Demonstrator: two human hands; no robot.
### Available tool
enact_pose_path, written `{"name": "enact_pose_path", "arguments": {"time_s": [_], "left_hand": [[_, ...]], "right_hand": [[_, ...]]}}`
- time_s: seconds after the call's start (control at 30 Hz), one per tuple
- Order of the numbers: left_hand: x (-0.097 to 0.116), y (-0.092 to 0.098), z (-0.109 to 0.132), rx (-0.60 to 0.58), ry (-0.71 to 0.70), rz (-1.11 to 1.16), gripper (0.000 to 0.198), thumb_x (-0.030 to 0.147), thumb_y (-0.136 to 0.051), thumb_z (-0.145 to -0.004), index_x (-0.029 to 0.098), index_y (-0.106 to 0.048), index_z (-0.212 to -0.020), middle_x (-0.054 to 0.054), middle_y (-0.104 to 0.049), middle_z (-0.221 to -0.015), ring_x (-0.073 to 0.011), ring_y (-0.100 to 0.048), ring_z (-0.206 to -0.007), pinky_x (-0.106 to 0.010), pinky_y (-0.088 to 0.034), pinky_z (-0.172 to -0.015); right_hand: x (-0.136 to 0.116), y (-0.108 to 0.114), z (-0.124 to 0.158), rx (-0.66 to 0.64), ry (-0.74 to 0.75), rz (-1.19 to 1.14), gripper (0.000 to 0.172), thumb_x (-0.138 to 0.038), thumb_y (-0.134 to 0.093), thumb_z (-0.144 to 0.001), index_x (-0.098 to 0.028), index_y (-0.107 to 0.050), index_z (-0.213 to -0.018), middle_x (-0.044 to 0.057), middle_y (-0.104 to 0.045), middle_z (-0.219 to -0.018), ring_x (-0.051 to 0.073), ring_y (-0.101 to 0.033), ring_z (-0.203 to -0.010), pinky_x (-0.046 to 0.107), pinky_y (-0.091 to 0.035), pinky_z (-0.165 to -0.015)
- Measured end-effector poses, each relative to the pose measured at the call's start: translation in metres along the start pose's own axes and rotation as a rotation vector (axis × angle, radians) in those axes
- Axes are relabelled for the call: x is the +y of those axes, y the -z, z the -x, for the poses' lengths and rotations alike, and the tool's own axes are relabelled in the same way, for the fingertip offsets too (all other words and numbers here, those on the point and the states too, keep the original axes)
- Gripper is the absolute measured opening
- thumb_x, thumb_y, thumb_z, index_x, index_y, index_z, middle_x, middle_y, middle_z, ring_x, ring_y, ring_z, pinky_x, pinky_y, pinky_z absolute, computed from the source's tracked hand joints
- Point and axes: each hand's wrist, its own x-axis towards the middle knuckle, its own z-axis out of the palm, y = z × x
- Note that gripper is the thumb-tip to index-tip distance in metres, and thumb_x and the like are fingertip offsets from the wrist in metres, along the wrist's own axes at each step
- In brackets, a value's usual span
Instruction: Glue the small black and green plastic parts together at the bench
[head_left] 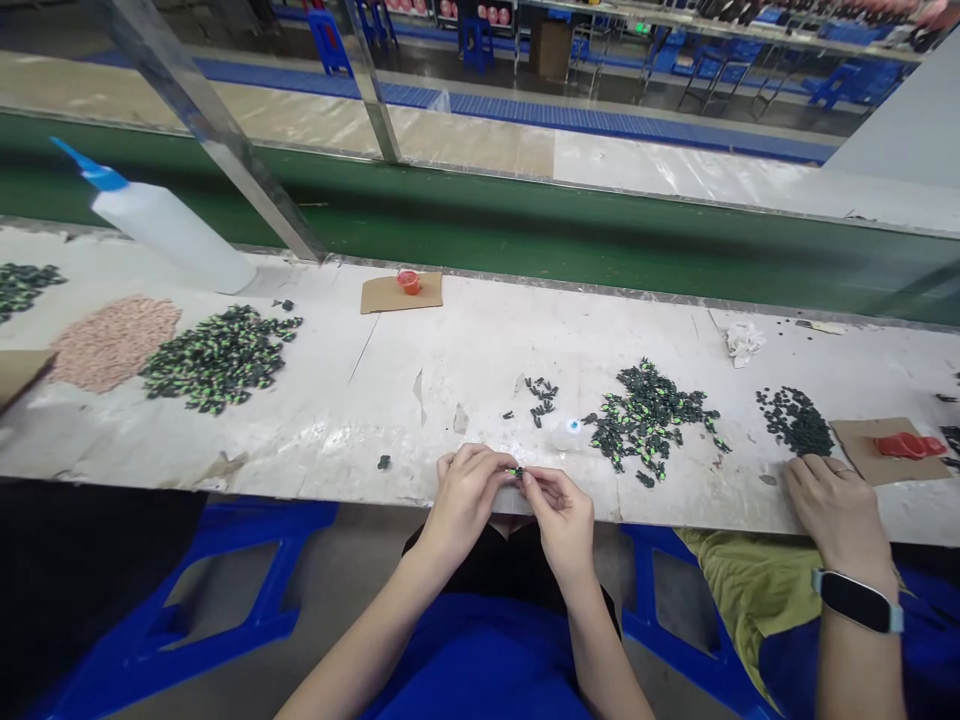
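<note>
Between my two hands, just above the table's near edge, is a small black-and-green part (515,471). My left hand (469,488) pinches it from the left with thumb and fingertips. From the right, my right hand (556,508) closes its thumb and fingers on the same part. It is too small to tell its exact kind. Beyond my right hand lie a small white bottle with a blue tip (570,434), a heap of black-and-green parts (649,410) and a few loose black pieces (541,398). One dark piece (384,462) lies left of my left hand.
Leftward are a black-and-green heap (221,358), a pink heap (112,342) and a large white bottle (176,232). A red cup (408,282) sits on cardboard (381,295). At right, a co-worker's hand (836,505) touches a black pile (806,422). A green ledge (480,225) runs behind.
</note>
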Motion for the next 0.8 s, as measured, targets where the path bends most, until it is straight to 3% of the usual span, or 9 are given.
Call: {"name": "enact_pose_path", "arguments": {"time_s": [0.3, 0.5, 0.8], "left_hand": [[0.004, 0.006, 0.002, -0.021, -0.044, 0.054, 0.018, 0.017, -0.050, -0.092, 0.025, -0.066, -0.093, -0.001, -0.073, -0.088, -0.0217, -0.059, -0.092, -0.037, -0.035, -0.081], [0.012, 0.015, 0.000, -0.017, -0.063, 0.201, 0.018, 0.016, -0.055, -0.087, 0.025, -0.070, -0.089, -0.001, -0.073, -0.082, -0.0214, -0.061, -0.089, -0.038, -0.042, -0.083], [0.025, 0.013, 0.001, 0.018, 0.089, 0.541, 0.009, 0.023, -0.067, -0.078, 0.022, -0.075, -0.083, -0.006, -0.071, -0.083, -0.0199, -0.066, -0.083, -0.033, -0.054, -0.079]], "right_hand": [[-0.009, 0.005, 0.000, 0.006, 0.084, 0.041, 0.012, -0.029, -0.068, -0.079, -0.019, -0.073, -0.082, 0.005, -0.075, -0.081, 0.020, -0.073, -0.076, 0.033, -0.062, -0.072], [-0.013, 0.009, 0.001, 0.030, 0.325, 0.064, 0.004, -0.019, -0.067, -0.077, -0.020, -0.070, -0.075, 0.003, -0.071, -0.073, 0.017, -0.069, -0.071, 0.029, -0.059, -0.065], [-0.011, 0.012, 0.003, 0.122, 0.354, 0.080, 0.010, -0.021, -0.069, -0.074, -0.020, -0.064, -0.082, 0.002, -0.068, -0.070, 0.015, -0.066, -0.060, 0.027, -0.058, -0.055]]}}
